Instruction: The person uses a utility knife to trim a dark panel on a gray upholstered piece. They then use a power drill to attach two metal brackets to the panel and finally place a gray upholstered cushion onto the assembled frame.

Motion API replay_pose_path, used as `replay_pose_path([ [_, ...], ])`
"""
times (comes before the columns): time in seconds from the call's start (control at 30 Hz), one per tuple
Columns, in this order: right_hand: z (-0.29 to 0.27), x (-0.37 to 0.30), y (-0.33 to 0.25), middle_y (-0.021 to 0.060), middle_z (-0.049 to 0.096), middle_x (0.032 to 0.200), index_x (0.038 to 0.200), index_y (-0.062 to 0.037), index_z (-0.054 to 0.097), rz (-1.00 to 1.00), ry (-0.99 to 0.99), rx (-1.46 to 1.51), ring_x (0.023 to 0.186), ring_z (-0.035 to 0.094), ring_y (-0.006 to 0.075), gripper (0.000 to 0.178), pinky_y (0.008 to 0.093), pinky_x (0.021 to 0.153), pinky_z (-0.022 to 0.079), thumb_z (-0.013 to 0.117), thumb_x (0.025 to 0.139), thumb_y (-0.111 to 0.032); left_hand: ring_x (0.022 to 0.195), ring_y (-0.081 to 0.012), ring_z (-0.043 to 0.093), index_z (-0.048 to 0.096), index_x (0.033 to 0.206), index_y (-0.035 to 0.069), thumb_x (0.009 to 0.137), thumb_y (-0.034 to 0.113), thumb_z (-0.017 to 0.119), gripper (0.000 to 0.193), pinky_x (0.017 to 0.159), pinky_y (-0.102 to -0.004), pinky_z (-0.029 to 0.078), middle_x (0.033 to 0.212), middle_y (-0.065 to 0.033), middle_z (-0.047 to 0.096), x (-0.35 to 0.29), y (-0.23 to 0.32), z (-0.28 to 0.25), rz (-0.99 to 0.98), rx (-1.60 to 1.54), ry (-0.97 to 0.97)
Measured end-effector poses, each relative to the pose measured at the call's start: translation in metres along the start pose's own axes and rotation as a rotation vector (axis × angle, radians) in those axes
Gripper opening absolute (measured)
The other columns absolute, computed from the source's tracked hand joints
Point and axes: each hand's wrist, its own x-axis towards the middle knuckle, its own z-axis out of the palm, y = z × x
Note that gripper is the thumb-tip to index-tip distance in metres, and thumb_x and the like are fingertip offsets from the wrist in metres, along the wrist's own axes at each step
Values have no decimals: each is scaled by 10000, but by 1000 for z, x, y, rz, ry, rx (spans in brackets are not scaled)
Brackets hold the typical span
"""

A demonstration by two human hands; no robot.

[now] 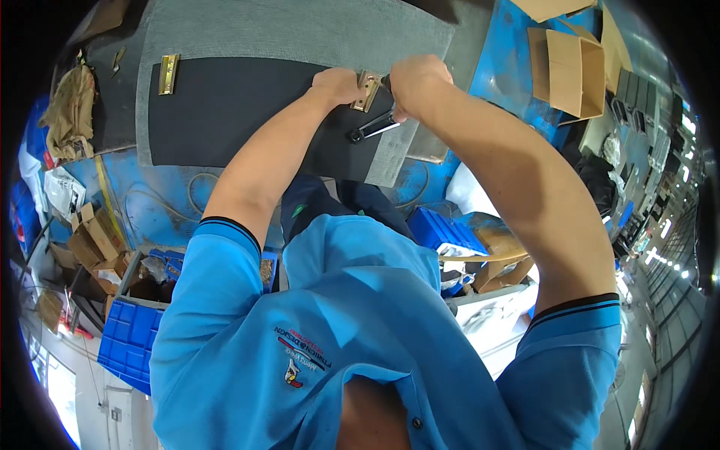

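A black flat panel (225, 112) lies on a grey mat (300, 30) across the workbench. Near the panel's right end sits a brass-coloured metal bracket (366, 91) with holes in it. My left hand (337, 85) is closed at the bracket's left edge, its fingertips partly hidden. Just right of the bracket, my right hand (421, 81) is closed round a hand tool (373, 127), whose black-and-silver handle sticks out below the fist toward me. The tool's other end is mostly hidden by the hand. A second brass-coloured bracket (169, 74) rests at the panel's left end.
A crumpled brown cloth (70, 112) hangs at the bench's left. Open cardboard boxes (574, 71) stand at the far right. Below the bench edge are a blue crate (129, 341) at left and a blue bin (444, 231) right of my legs.
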Motion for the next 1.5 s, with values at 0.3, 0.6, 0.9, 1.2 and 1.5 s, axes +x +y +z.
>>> replay_pose_path([
  [0.3, -15, 4, -7, 52, 743, 891, 947, -92, 781, -3, -24, -91, 827, 734, 246, 384, 426, 683, 629, 858, 691, -369, 797, -338, 696, 761, 794, 39, 780, 484, 599, 473, 729, -447, 537, 801, -151, 718, 4, -7, 9, -31, -67, 5],
  [0.6, -7, -3, -13, 68, 750, 966, 976, -71, 774, 55, 97, -20, 867, 735, 249, 423, 446, 676, 637, 909, 657, -313, 929, -347, 704, 758, 946, 41, 777, 388, 621, 409, 792, -451, 544, 945, -173, 732, -5, 4, 0, -85, -88, -30],
  [0.9, 1, 2, -16, 80, 753, 974, 978, -52, 768, 59, 137, -17, 858, 738, 269, 456, 458, 680, 636, 924, 634, -309, 974, -361, 698, 748, 1009, 39, 795, 342, 646, 385, 835, -454, 541, 1010, -187, 729, -7, 6, 3, -119, -104, -14],
  [1.2, 6, -16, -1, 121, 730, 1030, 1162, -43, 643, -3, 126, 50, 940, 722, 292, 752, 398, 792, 605, 904, 611, -484, 825, -264, 684, 707, 941, 43, 912, 384, 598, 359, 686, -405, 528, 919, -139, 716, -20, -8, 18, -143, -528, 25],
  [1.5, 73, -62, 51, 205, 705, 1063, 1266, -72, 611, -214, 142, 584, 1050, 672, 347, 899, 416, 904, 516, 760, 655, -715, 872, -156, 651, 563, 1190, 16, 1028, 195, 552, 241, 671, -233, 524, 1108, -133, 669, -102, -10, 45, -172, -2087, -25],
])
